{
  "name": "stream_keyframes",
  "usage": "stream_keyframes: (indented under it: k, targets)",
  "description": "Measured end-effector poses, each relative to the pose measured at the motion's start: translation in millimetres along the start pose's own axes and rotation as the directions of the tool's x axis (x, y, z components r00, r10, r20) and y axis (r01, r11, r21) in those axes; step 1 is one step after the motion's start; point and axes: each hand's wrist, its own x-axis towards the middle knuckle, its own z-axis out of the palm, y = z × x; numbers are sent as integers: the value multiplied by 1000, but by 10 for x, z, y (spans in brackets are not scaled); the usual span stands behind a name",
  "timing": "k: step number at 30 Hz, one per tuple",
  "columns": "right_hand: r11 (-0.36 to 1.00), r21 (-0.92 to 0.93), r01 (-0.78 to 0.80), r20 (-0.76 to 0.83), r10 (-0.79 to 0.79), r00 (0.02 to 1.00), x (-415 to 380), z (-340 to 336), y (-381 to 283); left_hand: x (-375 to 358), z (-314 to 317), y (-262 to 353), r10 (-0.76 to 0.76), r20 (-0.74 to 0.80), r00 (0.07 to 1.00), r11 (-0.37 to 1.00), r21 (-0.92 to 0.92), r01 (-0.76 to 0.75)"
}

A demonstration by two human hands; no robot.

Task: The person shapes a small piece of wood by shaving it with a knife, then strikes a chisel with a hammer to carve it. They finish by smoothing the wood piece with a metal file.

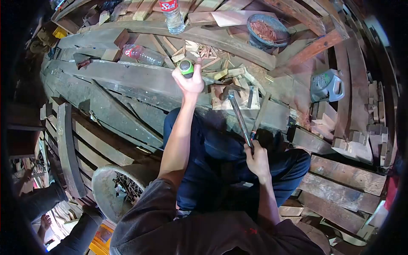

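My left hand point(190, 85) is wrapped round a tool with a green-and-black handle point(186, 67), its round butt end facing up at me. Whatever blade or tip it has is hidden below the hand. My right hand point(257, 161) grips the lower handle of a hammer point(241, 121) above my right knee. The hammer's head points away from me, over a small wooden block point(216, 102) with pieces on it. Wood chips and offcuts point(208, 51) lie just beyond my left hand.
A bucket of reddish chips point(263, 32), a grey jug point(326, 86), an upright bottle point(173, 21) and a lying bottle point(144, 55) stand around. At left, a tub of nails point(108, 191) sits near another person's legs point(80, 231). Beams and planks point(344, 174) surround me.
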Motion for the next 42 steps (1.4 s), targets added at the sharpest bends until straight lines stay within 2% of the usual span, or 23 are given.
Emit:
stream_keyframes:
  k: [4,5,8,9,10,13,16,17,18,19,22,23,26,27,30,32,35,38,39,42]
  targets:
    - [999,7,41,-12,-41,999,55,-253,-286,-9,6,-14,72,24,997,996,53,-73]
    - [999,-19,34,-19,-34,999,75,-357,-444,-21,4,-35,33,35,999,996,76,-36]
    - [987,-40,158,-50,-160,986,118,-617,-672,-25,-7,-69,42,57,997,996,71,-46]
    - [962,-46,269,-89,-272,958,141,-686,-723,-31,-1,-116,73,43,996,996,41,-74]
    - [989,-64,136,-41,-139,989,109,-819,-935,-23,-4,-95,69,57,996,996,56,-73]
    - [983,-46,177,-48,-179,983,93,-1006,-1239,-20,-9,-59,80,78,994,992,96,-87]
    - [965,-151,215,-10,-219,976,40,-1136,-1456,-8,18,-58,132,72,989,984,109,-139]
    - [962,-107,252,-6,-254,967,30,-1136,-1517,-9,17,-45,149,76,986,982,105,-156]
    - [961,-118,252,16,-252,968,24,-1133,-1539,-16,17,-17,166,81,983,980,100,-173]
    - [960,-129,250,38,-247,968,7,-1133,-1553,-34,61,154,167,-27,986,982,92,-164]
    - [943,-223,249,86,-235,968,8,-1121,-1548,-86,25,-325,264,-53,963,960,109,-257]
    - [936,-239,258,93,-243,966,15,-1114,-1538,-106,-14,-366,220,21,975,966,136,-221]
    - [927,-242,287,100,-270,958,3,-1120,-1516,-60,-17,-47,163,64,985,970,175,-172]
    - [932,-225,284,107,-266,958,-5,-1132,-1538,-50,5,-114,246,1,969,959,143,-243]
    - [938,-224,265,114,-245,963,-43,-1162,-1595,-101,8,-187,240,7,971,954,185,-237]
    - [935,-231,270,107,-252,962,-48,-1156,-1588,-146,12,-469,319,-69,945,926,235,-295]
    - [922,-242,303,90,-290,953,-8,-1110,-1506,-110,14,-305,337,-32,941,912,260,-317]
    - [911,-259,320,80,-310,947,9,-1098,-1437,-50,58,105,154,45,987,983,97,-158]
    - [910,-253,329,72,-321,944,10,-1093,-1422,-44,66,39,211,29,977,970,119,-212]
    - [920,-236,312,70,-304,950,-13,-1100,-1420,-69,18,-90,181,66,981,972,138,-188]
